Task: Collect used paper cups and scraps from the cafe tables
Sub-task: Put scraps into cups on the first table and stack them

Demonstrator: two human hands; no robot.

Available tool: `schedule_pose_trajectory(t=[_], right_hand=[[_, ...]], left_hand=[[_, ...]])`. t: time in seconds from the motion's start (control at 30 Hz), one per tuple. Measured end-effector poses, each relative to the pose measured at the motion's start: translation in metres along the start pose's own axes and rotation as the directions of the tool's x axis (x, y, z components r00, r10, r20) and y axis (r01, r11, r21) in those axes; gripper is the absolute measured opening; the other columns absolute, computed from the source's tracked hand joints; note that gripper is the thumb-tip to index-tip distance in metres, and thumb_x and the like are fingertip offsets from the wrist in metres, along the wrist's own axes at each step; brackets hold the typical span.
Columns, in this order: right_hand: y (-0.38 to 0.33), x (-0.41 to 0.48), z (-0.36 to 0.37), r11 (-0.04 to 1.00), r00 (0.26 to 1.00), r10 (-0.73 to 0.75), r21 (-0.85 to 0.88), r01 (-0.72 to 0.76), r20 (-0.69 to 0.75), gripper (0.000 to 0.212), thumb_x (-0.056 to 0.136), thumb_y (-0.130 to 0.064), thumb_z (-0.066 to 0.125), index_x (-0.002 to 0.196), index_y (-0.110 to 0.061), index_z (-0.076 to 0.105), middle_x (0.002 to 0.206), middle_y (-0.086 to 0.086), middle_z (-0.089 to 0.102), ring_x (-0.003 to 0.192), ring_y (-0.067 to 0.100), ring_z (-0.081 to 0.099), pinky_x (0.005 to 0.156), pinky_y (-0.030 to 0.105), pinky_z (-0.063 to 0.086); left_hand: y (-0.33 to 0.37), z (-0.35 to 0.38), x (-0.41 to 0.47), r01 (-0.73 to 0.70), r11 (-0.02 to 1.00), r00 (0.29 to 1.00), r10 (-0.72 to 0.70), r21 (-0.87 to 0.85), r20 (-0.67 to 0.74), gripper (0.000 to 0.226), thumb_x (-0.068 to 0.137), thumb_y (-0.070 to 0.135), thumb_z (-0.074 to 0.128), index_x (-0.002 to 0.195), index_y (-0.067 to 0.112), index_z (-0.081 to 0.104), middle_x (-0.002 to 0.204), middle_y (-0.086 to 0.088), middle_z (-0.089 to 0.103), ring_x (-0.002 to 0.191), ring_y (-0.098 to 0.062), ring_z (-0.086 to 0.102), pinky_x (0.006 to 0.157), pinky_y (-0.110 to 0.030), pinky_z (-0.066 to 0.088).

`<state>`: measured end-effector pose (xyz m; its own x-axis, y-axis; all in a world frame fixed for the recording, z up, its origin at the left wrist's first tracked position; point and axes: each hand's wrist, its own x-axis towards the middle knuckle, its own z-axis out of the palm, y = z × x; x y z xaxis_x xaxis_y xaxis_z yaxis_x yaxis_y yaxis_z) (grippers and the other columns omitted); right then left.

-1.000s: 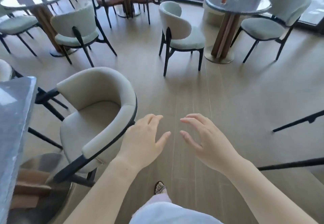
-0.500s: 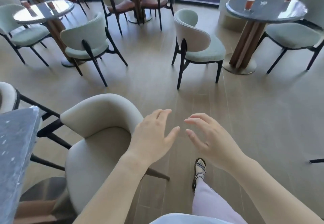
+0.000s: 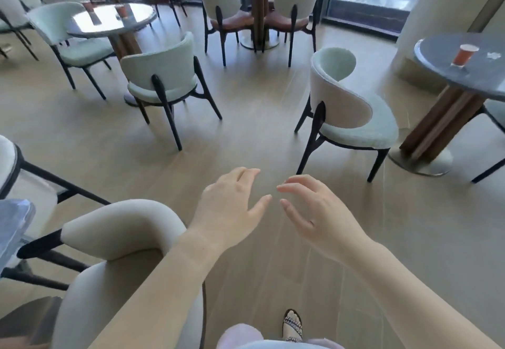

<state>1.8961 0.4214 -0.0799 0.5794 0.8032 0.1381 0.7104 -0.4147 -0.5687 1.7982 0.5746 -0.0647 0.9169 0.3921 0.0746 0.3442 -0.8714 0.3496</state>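
Orange paper cup stands on round dark stone worktop, towards its left edge; white paper scrap just right of it.

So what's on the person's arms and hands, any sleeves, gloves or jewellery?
Nothing: the left hand and right hand have no gloves or rings, and the left forearm and right forearm show no sleeve, watch or bracelet up to the frame's edge.
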Motion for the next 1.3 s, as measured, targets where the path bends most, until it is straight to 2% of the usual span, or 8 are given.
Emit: schedule_pose_trajectory(t=[0.17, 0.4, 0.57, 0.73, 0.87, 1.07, 1.3], right_hand=[[0.022, 0.071, -0.002, 0.998, 0.998, -0.047, 0.048, 0.046, 0.032, 0.032, 0.091, -0.041, 0.04, 0.116, -0.028, 0.055, 0.121, -0.012, 0.05, 0.111, 0.01, 0.048, 0.091, 0.032, 0.043], [0.024, 0.197, 0.027, 0.989, 0.985, -0.138, 0.059, 0.132, 0.104, 0.03, 0.092, -0.038, 0.045, 0.117, -0.026, 0.055, 0.121, -0.009, 0.051, 0.113, 0.011, 0.048, 0.091, 0.028, 0.04], [0.019, 0.306, 0.046, 0.985, 0.977, -0.173, 0.011, 0.173, 0.123, 0.032, 0.092, -0.038, 0.045, 0.119, -0.024, 0.055, 0.124, -0.006, 0.051, 0.115, 0.014, 0.048, 0.092, 0.033, 0.042], [0.002, 0.41, 0.056, 0.982, 0.976, -0.186, 0.015, 0.186, 0.113, 0.032, 0.092, -0.039, 0.044, 0.118, -0.025, 0.055, 0.122, -0.009, 0.052, 0.112, 0.011, 0.048, 0.087, 0.024, 0.04], [-0.003, 0.475, 0.071, 0.979, 0.974, -0.202, 0.051, 0.197, 0.108, 0.03, 0.092, -0.037, 0.046, 0.117, -0.024, 0.056, 0.12, -0.009, 0.052, 0.109, 0.012, 0.05, 0.086, 0.026, 0.041], [0.023, 0.564, 0.087, 0.98, 0.972, -0.197, 0.066, 0.19, 0.128, 0.029, 0.091, -0.036, 0.046, 0.116, -0.025, 0.056, 0.119, -0.009, 0.052, 0.108, 0.012, 0.051, 0.084, 0.024, 0.04], [0.069, 0.697, 0.102, 0.973, 0.968, -0.214, 0.122, 0.198, 0.13, 0.029, 0.091, -0.034, 0.047, 0.116, -0.023, 0.057, 0.119, -0.007, 0.053, 0.109, 0.012, 0.051, 0.085, 0.025, 0.042]], left_hand=[[-0.02, 0.0, 0.055, 0.092, 0.996, 0.996, -0.092, -0.018, 0.016, 0.052, 0.09, 0.053, 0.04, 0.136, 0.03, 0.033, 0.139, 0.013, 0.04, 0.126, -0.009, 0.038, 0.098, -0.03, 0.036], [-0.09, -0.008, 0.135, 0.209, 0.978, 0.978, -0.209, -0.018, 0.024, 0.051, 0.09, 0.052, 0.04, 0.136, 0.03, 0.034, 0.14, 0.013, 0.039, 0.126, -0.01, 0.039, 0.099, -0.032, 0.037], [-0.155, -0.03, 0.222, 0.217, 0.976, 0.976, -0.218, -0.029, -0.022, 0.051, 0.09, 0.052, 0.041, 0.135, 0.029, 0.035, 0.14, 0.01, 0.04, 0.126, -0.013, 0.039, 0.098, -0.033, 0.036], [-0.216, -0.07, 0.296, 0.23, 0.973, 0.972, -0.23, -0.015, -0.041, 0.051, 0.09, 0.053, 0.04, 0.135, 0.03, 0.035, 0.137, 0.012, 0.042, 0.117, -0.012, 0.046, 0.094, -0.031, 0.037], [-0.255, -0.084, 0.345, 0.256, 0.967, 0.965, -0.256, -0.012, -0.058, 0.05, 0.09, 0.053, 0.04, 0.134, 0.03, 0.036, 0.134, 0.011, 0.044, 0.11, -0.014, 0.05, 0.092, -0.032, 0.038], [-0.297, -0.073, 0.418, 0.288, 0.957, 0.957, -0.289, -0.019, -0.015, 0.049, 0.089, 0.053, 0.04, 0.133, 0.031, 0.036, 0.137, 0.013, 0.043, 0.12, -0.012, 0.044, 0.097, -0.032, 0.039], [-0.343, -0.064, 0.55, 0.302, 0.953, 0.953, -0.303, -0.023, -0.009, 0.045, 0.09, 0.05, 0.043, 0.13, 0.03, 0.041, 0.132, 0.013, 0.046, 0.117, -0.011, 0.046, 0.094, -0.032, 0.04]])
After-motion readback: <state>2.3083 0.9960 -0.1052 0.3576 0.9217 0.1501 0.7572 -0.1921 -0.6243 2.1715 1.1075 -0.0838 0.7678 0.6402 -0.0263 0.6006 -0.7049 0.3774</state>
